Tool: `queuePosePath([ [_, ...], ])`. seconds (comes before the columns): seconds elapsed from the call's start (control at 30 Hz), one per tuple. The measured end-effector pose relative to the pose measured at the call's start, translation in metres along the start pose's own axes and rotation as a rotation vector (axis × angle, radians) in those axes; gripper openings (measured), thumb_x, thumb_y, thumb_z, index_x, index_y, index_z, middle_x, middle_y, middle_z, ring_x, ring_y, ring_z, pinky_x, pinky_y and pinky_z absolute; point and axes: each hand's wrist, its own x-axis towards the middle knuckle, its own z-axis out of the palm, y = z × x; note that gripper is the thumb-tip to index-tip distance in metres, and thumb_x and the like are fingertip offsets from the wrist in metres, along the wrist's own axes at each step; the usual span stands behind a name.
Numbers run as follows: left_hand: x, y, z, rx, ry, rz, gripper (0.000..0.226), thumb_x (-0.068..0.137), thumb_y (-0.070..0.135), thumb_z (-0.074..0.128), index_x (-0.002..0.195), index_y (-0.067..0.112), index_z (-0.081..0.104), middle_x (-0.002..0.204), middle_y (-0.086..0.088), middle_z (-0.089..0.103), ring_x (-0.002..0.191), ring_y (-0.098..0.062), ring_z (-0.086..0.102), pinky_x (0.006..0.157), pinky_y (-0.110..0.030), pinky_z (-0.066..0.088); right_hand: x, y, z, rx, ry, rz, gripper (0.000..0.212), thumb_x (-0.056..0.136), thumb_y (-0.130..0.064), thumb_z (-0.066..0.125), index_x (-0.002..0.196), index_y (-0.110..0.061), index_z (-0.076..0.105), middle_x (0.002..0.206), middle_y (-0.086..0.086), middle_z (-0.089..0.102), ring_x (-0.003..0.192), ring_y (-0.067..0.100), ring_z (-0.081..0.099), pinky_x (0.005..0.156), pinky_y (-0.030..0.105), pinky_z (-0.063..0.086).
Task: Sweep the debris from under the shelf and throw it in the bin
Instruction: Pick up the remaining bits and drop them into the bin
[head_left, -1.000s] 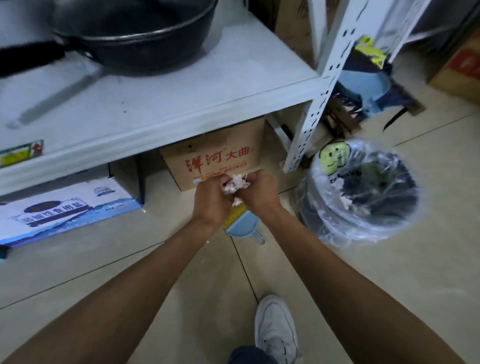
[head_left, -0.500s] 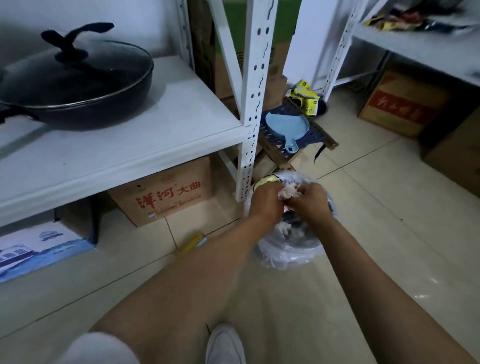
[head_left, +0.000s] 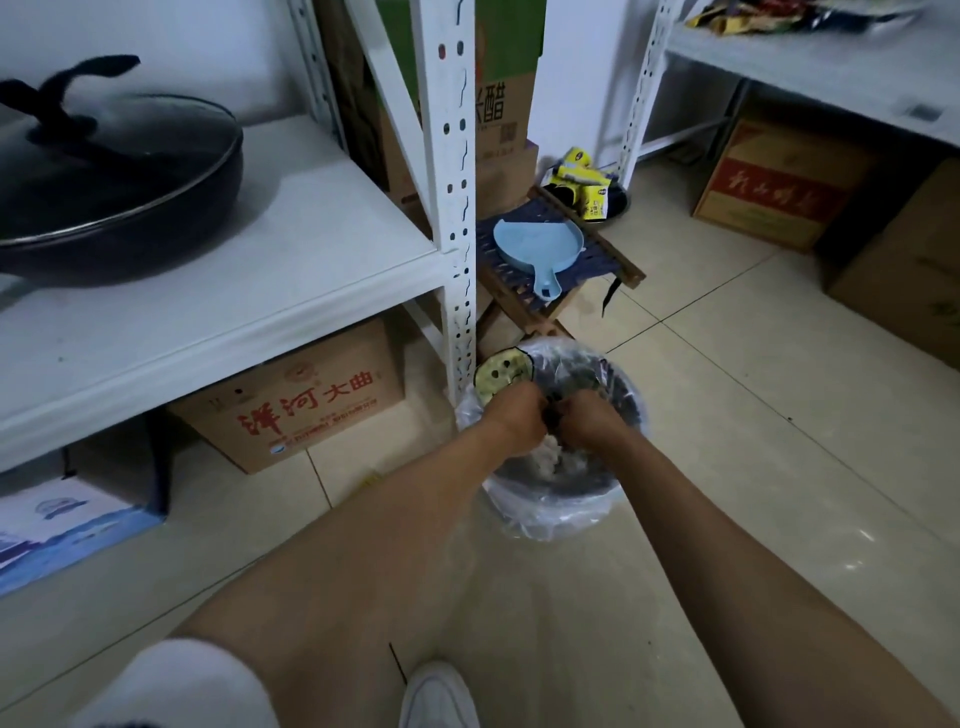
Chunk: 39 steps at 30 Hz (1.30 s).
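Note:
The bin (head_left: 626, 410), dark with a clear plastic liner, stands on the floor by the white shelf's post (head_left: 457, 260). My left hand (head_left: 511, 421) and my right hand (head_left: 592, 423) are pressed together right over its opening, fingers curled downward. A whitish clump of debris (head_left: 550, 460) shows between the heels of both hands, inside the bin's rim. A yellow bit of the hand brush (head_left: 370, 479) lies on the tiles by the shelf, mostly hidden by my left arm. The blue dustpan (head_left: 535, 249) rests on a folding stool behind the bin.
A cardboard box (head_left: 301, 400) and a blue-white box (head_left: 67, 525) sit under the shelf (head_left: 260, 291). A lidded black pan (head_left: 114, 171) stands on it. More cartons (head_left: 769, 187) line the right wall. My white shoe (head_left: 436, 696) is below.
I carried the debris from in front of the shelf to the right, over the bin. Both hands have dropped lower into the opening, and the clump sits lower between them.

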Motion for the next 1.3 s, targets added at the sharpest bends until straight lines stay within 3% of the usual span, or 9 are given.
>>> queuePosePath([
  [0.2, -0.005, -0.001, 0.0, 0.006, 0.107, 0.036, 0.028, 0.088, -0.001, 0.055, 0.109, 0.008, 0.072, 0.117, -0.015, 0.068, 0.109, -0.032, 0.062, 0.092, -0.039, 0.053, -0.006, -0.004, 0.0, -0.074, 0.178, 0.104, 0.02, 0.091, -0.008, 0.052, 0.1, 0.001, 0.067, 0.1, 0.02, 0.07, 0.093, 0.034, 0.068, 0.072, 0.036, 0.053],
  [0.43, -0.013, -0.022, -0.014, -0.062, 0.203, 0.058, 0.023, 0.086, -0.001, 0.058, 0.1, 0.008, 0.074, 0.114, -0.015, 0.068, 0.106, -0.031, 0.062, 0.094, -0.039, 0.052, -0.017, -0.021, 0.014, -0.206, 0.274, 0.174, 0.016, 0.09, -0.007, 0.053, 0.097, -0.003, 0.068, 0.099, 0.017, 0.071, 0.093, 0.034, 0.069, 0.073, 0.041, 0.057],
  [0.57, -0.026, -0.058, -0.043, -0.163, 0.198, 0.07, 0.018, 0.088, -0.002, 0.059, 0.098, 0.003, 0.074, 0.106, -0.016, 0.071, 0.096, -0.028, 0.068, 0.089, -0.036, 0.055, -0.02, -0.051, 0.029, -0.161, 0.355, 0.099, 0.017, 0.091, -0.011, 0.053, 0.097, -0.007, 0.069, 0.093, 0.015, 0.071, 0.084, 0.033, 0.07, 0.07, 0.042, 0.06],
  [0.67, -0.048, -0.098, -0.067, -0.177, 0.208, 0.061, 0.016, 0.087, -0.004, 0.058, 0.092, 0.001, 0.072, 0.093, -0.016, 0.073, 0.08, -0.025, 0.07, 0.077, -0.036, 0.06, -0.025, -0.08, 0.048, -0.109, 0.354, -0.053, 0.022, 0.089, -0.012, 0.053, 0.101, -0.017, 0.071, 0.103, 0.013, 0.071, 0.089, 0.033, 0.069, 0.077, 0.043, 0.059],
  [0.77, -0.078, -0.159, -0.077, -0.213, 0.223, -0.053, 0.015, 0.087, -0.006, 0.057, 0.085, 0.002, 0.07, 0.085, -0.018, 0.072, 0.069, -0.025, 0.069, 0.072, -0.039, 0.062, -0.036, -0.109, 0.08, -0.096, 0.298, -0.192, 0.025, 0.088, -0.012, 0.052, 0.103, -0.017, 0.071, 0.106, 0.011, 0.071, 0.096, 0.032, 0.068, 0.079, 0.034, 0.053],
  [0.87, -0.112, -0.211, -0.075, -0.169, 0.231, -0.202, 0.016, 0.086, -0.004, 0.057, 0.088, 0.002, 0.072, 0.086, -0.017, 0.073, 0.076, -0.028, 0.07, 0.076, -0.038, 0.059, -0.051, -0.131, 0.125, -0.138, 0.139, -0.296, 0.024, 0.09, -0.01, 0.053, 0.108, -0.016, 0.069, 0.111, 0.007, 0.07, 0.101, 0.025, 0.067, 0.079, 0.025, 0.048],
  [0.97, -0.145, -0.252, -0.062, -0.178, 0.24, -0.309, 0.018, 0.085, -0.003, 0.056, 0.088, 0.005, 0.072, 0.085, -0.014, 0.074, 0.07, -0.023, 0.068, 0.072, -0.032, 0.057, -0.065, -0.141, 0.176, -0.125, 0.005, -0.326, 0.028, 0.088, -0.007, 0.051, 0.107, -0.016, 0.07, 0.113, 0.009, 0.069, 0.101, 0.026, 0.066, 0.082, 0.03, 0.05],
  [1.13, -0.178, -0.312, -0.017, -0.246, 0.289, -0.444, 0.019, 0.082, -0.005, 0.06, 0.079, 0.008, 0.073, 0.078, -0.011, 0.072, 0.069, -0.026, 0.071, 0.07, -0.041, 0.062, -0.074, -0.138, 0.255, -0.169, -0.25, -0.335, 0.027, 0.092, -0.008, 0.047, 0.112, -0.009, 0.066, 0.115, 0.013, 0.067, 0.108, 0.029, 0.062, 0.088, 0.03, 0.048],
  [1.3, -0.185, -0.348, 0.027, -0.287, 0.296, -0.519, 0.022, 0.081, -0.001, 0.058, 0.072, 0.013, 0.071, 0.07, -0.01, 0.071, 0.061, -0.024, 0.071, 0.063, -0.041, 0.062, -0.065, -0.118, 0.314, -0.225, -0.313, -0.373, 0.03, 0.094, -0.006, 0.046, 0.119, -0.007, 0.063, 0.125, 0.011, 0.063, 0.119, 0.024, 0.056, 0.099, 0.028, 0.043],
])
